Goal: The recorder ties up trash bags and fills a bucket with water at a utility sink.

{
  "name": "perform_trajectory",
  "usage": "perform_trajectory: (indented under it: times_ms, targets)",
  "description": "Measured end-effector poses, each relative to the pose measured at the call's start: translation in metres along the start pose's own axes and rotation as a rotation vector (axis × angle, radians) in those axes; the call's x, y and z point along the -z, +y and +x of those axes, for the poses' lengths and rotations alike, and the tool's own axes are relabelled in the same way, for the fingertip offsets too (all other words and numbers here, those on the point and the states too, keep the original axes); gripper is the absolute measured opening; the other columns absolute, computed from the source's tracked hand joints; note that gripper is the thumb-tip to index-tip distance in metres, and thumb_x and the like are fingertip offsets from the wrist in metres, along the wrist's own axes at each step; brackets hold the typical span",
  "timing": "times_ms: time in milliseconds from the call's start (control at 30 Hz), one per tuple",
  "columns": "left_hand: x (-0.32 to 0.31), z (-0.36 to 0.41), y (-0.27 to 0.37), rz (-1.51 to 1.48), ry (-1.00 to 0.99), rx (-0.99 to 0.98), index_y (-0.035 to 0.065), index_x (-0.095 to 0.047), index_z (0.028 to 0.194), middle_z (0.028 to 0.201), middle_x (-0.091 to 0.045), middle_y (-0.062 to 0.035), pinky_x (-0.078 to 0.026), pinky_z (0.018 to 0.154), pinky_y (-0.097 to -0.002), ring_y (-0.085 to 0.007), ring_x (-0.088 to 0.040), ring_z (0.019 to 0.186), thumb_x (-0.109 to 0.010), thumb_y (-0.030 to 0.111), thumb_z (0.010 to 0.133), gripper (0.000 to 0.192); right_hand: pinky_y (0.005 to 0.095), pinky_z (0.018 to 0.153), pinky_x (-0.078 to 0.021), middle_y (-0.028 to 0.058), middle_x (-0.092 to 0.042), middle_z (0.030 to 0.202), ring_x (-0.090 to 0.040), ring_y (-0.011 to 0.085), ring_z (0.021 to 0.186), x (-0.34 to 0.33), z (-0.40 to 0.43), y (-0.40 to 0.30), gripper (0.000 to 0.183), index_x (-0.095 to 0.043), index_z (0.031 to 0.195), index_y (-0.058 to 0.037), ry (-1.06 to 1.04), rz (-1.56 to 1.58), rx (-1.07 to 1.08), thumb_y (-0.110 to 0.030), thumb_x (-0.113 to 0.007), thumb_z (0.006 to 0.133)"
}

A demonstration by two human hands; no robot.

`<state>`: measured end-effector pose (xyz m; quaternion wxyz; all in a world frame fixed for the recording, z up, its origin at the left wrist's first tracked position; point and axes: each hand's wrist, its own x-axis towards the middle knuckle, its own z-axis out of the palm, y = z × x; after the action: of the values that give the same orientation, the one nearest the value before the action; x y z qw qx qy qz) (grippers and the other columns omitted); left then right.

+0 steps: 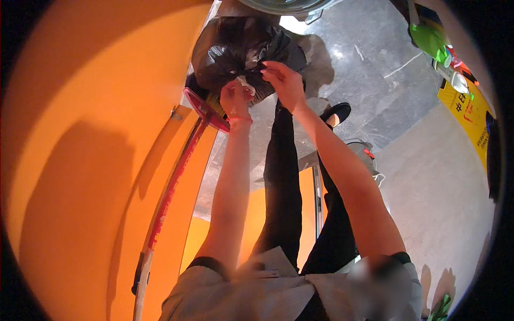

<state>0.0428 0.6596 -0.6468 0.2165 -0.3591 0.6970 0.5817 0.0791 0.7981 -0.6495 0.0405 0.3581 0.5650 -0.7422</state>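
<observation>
A full black plastic garbage bag (229, 44) sits on the floor against the orange wall, its top gathered into folds. My left hand (236, 100) is at the gathered part, fingers curled around a crumpled whitish piece (245, 83), perhaps thin plastic or paper. A red band circles that wrist. Just to the right, my right hand (286, 82) is over the bag's near side, thumb and fingers bent close together. Whether a fold of the bag is pinched between them cannot be made out.
A red-handled broom or brush (172, 188) leans along the orange wall (80, 168) at left. Above the bag stands a round metal-rimmed container (289, 5). Grey tiles (373, 80) extend right, towards a yellow sign (461, 112), a green item (429, 40) and bottles. A grey bucket (361, 148) is behind my right leg.
</observation>
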Motion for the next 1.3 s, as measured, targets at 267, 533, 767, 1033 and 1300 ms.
perform_trajectory:
  times_ms: [267,533,767,1033,1300]
  targets:
    - [-0.022,-0.004,-0.003,0.3,0.066,-0.009,0.0003,-0.06,0.092,0.064,-0.061,-0.007,-0.046,0.042,-0.0267,-0.0136,-0.057,0.049,-0.065,0.015,0.084,0.018,0.0275,0.079,-0.0518,0.0097,-0.066,0.101,-0.064,0.0166,0.093,0.092,-0.083,-0.002,0.023,-0.059,0.112,0.0019,0.051,0.027,-0.139,-0.004,-0.056,0.091]
    - [-0.035,0.015,-0.002,0.324,0.169,0.064,0.0022,-0.063,0.087,0.071,-0.063,-0.0072,-0.045,0.043,-0.0273,-0.0154,-0.059,0.052,-0.067,0.014,0.081,0.014,0.0252,0.071,-0.0512,0.0083,-0.067,0.089,-0.064,0.014,0.077,0.105,-0.121,0.017,0.018,-0.063,0.104,-0.0017,0.067,-0.072,-0.19,0.0,-0.058,0.087]
    - [-0.048,0.003,0.01,0.018,0.164,0.357,0.0032,-0.061,0.086,0.079,-0.063,-0.0074,-0.047,0.047,-0.0293,-0.0163,-0.06,0.064,-0.061,0.01,0.079,0.009,0.0369,0.075,-0.0516,0.0104,-0.064,0.105,-0.064,0.0276,0.088,0.029,-0.03,-0.023,0.021,-0.064,0.103,-0.006,-0.069,-0.425,0.281,-0.003,-0.056,0.084]
    - [-0.026,0.019,-0.022,0.155,0.166,-0.048,-0.0004,-0.063,0.082,0.076,-0.064,-0.0081,-0.05,0.059,-0.0318,-0.0162,-0.06,0.067,-0.062,0.01,0.076,0.012,0.0399,0.077,-0.0509,0.0105,-0.062,0.102,-0.062,0.0315,0.089,-0.028,0.024,0.008,0.023,-0.064,0.1,-0.0075,-0.226,-0.873,0.322,-0.006,-0.056,0.079]
    - [-0.012,0.02,-0.036,0.53,0.191,-0.306,0.0001,-0.064,0.084,0.081,-0.068,-0.0116,-0.05,0.065,-0.0326,-0.0209,-0.065,0.072,-0.065,0.013,0.075,0.016,0.0398,0.075,-0.0512,0.0128,-0.064,0.087,-0.062,0.0322,0.081,-0.035,0.036,0.019,0.013,-0.067,0.085,-0.0053,-0.206,-0.842,0.379,-0.008,-0.056,0.079]
